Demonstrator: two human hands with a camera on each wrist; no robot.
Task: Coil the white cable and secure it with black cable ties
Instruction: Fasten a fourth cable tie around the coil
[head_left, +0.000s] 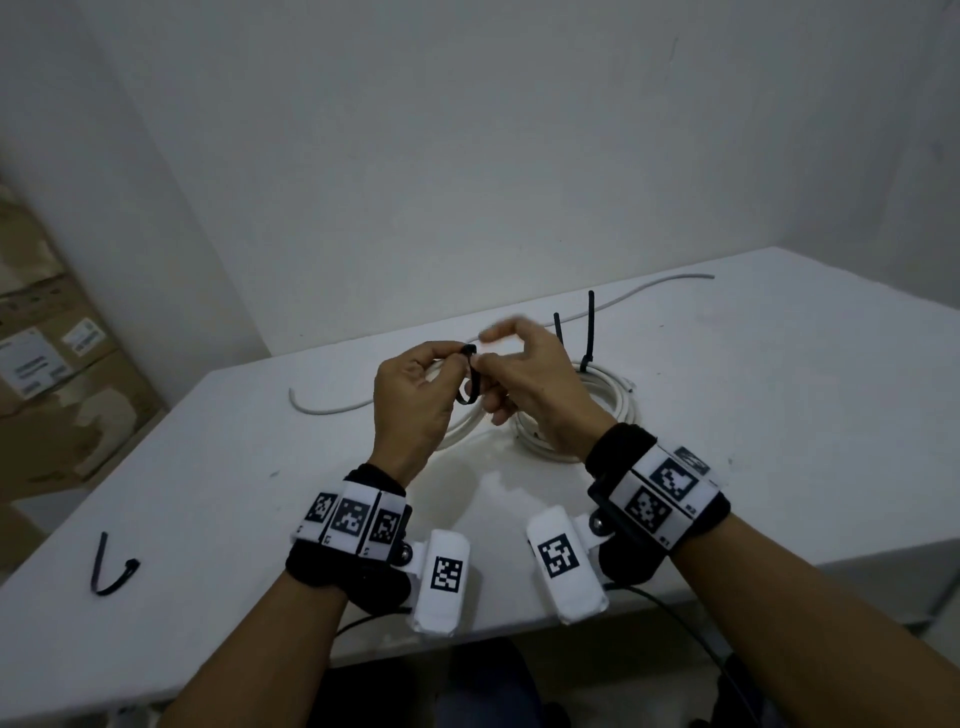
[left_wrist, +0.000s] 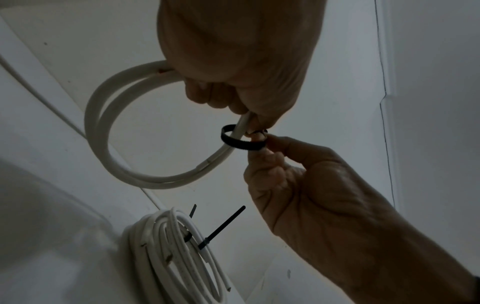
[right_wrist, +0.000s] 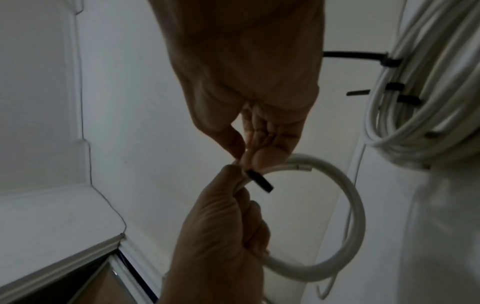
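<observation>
My left hand (head_left: 457, 364) grips a small two-turn coil of white cable (left_wrist: 103, 127) in the air above the table. A black cable tie (left_wrist: 240, 143) is looped loosely around that coil right below my left fingers. The right hand (head_left: 488, 364) pinches the tie's end between thumb and fingertips (left_wrist: 263, 142), close against the left hand. In the right wrist view the tie (right_wrist: 259, 181) sits between both hands' fingertips, with the small coil (right_wrist: 355, 205) hanging to the right. Whether the tie's tail is through its head is hidden by the fingers.
A bigger white coil (head_left: 602, 395) lies on the white table (head_left: 779, 415) behind my hands, bound by two black ties whose tails (head_left: 590, 327) stick up. A spare black tie (head_left: 111, 569) lies front left. Loose white cable pieces (head_left: 322, 408) lie further back. Cardboard boxes (head_left: 47, 364) stand at the left.
</observation>
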